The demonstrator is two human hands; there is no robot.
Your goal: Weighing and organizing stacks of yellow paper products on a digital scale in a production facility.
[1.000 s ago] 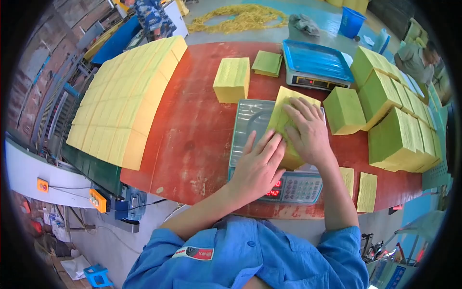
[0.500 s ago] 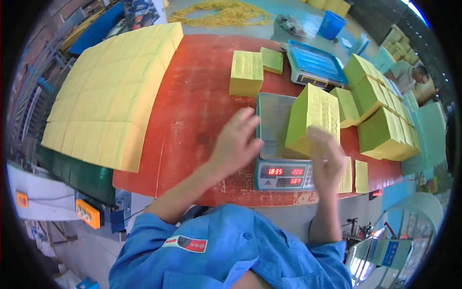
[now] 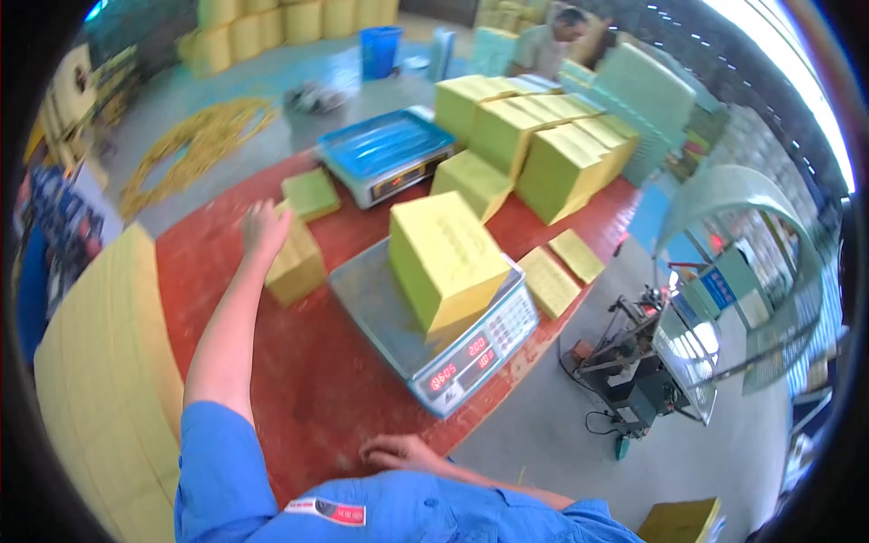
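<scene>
My left hand (image 3: 265, 231) reaches forward, its fingers closed at the far left edge of a yellow paper stack (image 3: 303, 271); the grip is partly hidden. A thinner yellow stack (image 3: 310, 194) lies just beyond. Close to my body, above the table's near edge, my right hand (image 3: 396, 450) is loosely open with bent fingers and holds nothing. In front of me, a tall block of yellow paper (image 3: 445, 258) rests on the pan of a weighing scale (image 3: 367, 303) with a lit red display.
A second scale with a blue tray (image 3: 385, 145) stands farther back. Yellow blocks (image 3: 566, 172) crowd the red table's (image 3: 353, 398) far right; two flat stacks (image 3: 549, 282) lie right of the near scale. A large yellow pile (image 3: 109, 362) is on my left. Another person (image 3: 546, 50) is beyond.
The view has swung right. My left hand has left the near scale's side and reached the stack beyond it; my right hand has drawn back from the tall block toward my body.
</scene>
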